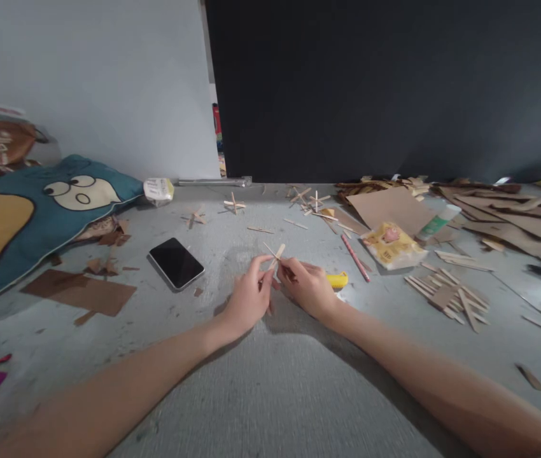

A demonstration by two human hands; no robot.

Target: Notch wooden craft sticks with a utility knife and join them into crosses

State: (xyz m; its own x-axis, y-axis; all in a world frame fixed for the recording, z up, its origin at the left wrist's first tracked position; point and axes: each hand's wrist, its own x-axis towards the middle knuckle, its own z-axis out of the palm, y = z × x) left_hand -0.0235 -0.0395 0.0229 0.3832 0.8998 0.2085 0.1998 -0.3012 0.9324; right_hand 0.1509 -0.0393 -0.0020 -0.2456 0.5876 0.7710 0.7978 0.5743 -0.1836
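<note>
Both my hands meet at the middle of the grey surface. My left hand pinches a small cross of wooden sticks with thumb and fingers closed. My right hand is closed on the same stick piece from the right side. A yellow tool lies just right of my right hand. Finished stick crosses lie further back.
A black phone lies left of my hands. A pile of loose wooden sticks, a yellow packet, a red pencil, a glue tube and cardboard sheets lie to the right. A teal cushion and brown cardboard scraps lie left.
</note>
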